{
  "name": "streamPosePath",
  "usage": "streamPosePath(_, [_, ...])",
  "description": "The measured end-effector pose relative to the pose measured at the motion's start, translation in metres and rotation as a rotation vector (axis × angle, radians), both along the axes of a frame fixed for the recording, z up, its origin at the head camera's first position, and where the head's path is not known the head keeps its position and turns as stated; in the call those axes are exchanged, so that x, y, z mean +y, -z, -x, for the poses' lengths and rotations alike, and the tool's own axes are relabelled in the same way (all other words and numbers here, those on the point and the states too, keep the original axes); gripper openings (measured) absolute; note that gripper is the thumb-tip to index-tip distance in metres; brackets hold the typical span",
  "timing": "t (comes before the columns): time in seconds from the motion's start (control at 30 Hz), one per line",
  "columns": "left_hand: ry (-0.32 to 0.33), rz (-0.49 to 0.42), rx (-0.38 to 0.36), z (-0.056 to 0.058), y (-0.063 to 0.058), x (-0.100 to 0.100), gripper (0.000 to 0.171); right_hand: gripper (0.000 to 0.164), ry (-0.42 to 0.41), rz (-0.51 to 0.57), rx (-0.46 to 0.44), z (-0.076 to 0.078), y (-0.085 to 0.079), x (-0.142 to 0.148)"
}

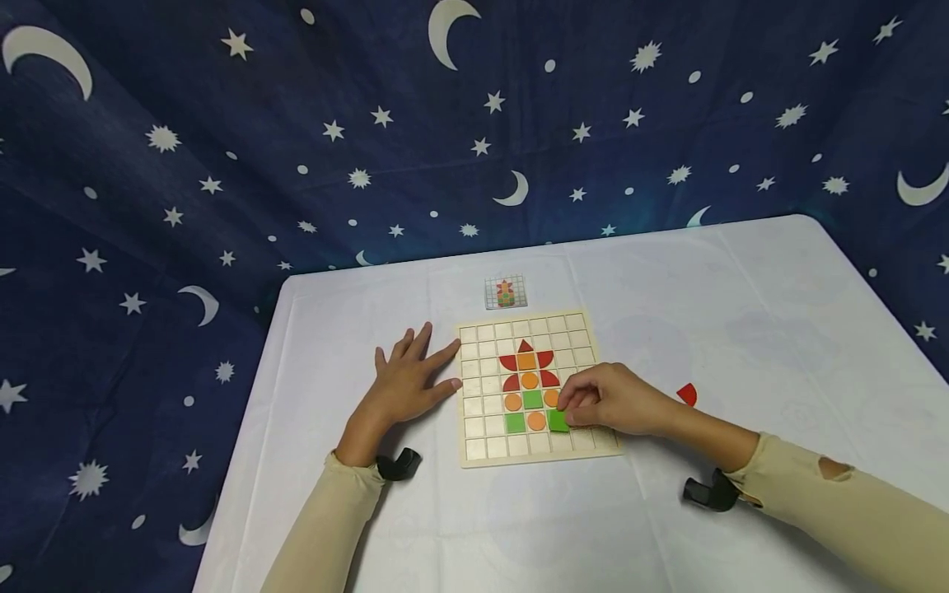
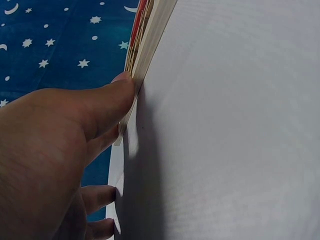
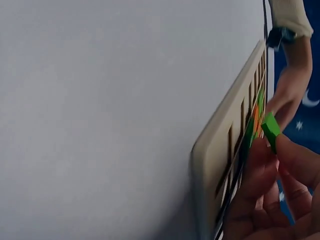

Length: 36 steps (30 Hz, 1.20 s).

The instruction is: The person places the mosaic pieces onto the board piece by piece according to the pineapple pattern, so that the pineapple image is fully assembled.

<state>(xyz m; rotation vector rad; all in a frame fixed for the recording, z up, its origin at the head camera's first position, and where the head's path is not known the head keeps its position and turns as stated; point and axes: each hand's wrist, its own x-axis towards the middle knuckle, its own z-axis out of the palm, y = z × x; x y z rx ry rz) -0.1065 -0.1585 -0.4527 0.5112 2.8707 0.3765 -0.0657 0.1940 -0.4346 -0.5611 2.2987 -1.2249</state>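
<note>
A wooden grid board (image 1: 482,449) lies on the table, bearing a pattern of red quarter-circles, a red triangle (image 1: 524,346), orange circles (image 1: 536,421), an orange square and green squares (image 1: 515,422). My right hand (image 1: 615,399) pinches a green square tile (image 1: 558,421) between thumb and finger, over the lower right of the pattern. In the right wrist view this tile (image 3: 271,128) is tilted above the board. My left hand (image 1: 408,379) is spread on the table, its thumb and index fingertip touching the board's left edge, as the left wrist view also shows.
A small pattern card (image 1: 506,292) with a printed grid picture lies behind the board. One loose red quarter-circle (image 1: 688,394) rests on the white table (image 1: 356,313), to the right beside my right wrist. A dark blue curtain (image 1: 415,123) with moons and stars hangs behind.
</note>
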Motion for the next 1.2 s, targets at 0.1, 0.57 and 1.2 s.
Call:
streamPosePath(0.1, [0.003, -0.003, 0.003, 0.000, 0.000, 0.000, 0.069, 0.009, -0.015, 0.018, -0.001, -0.003, 0.002, -0.012])
streamPosePath(0.57, [0.004, -0.007, -0.002, -0.001, 0.002, 0.000, 0.068, 0.011, -0.060, -0.003, 0.059, -0.012, 0.004, -0.031])
streamPosePath(1.2, [0.001, 0.001, -0.003, 0.001, 0.001, -0.001, 0.068, 0.019, -0.075, -0.054, 0.281, -0.019, 0.006, -0.036])
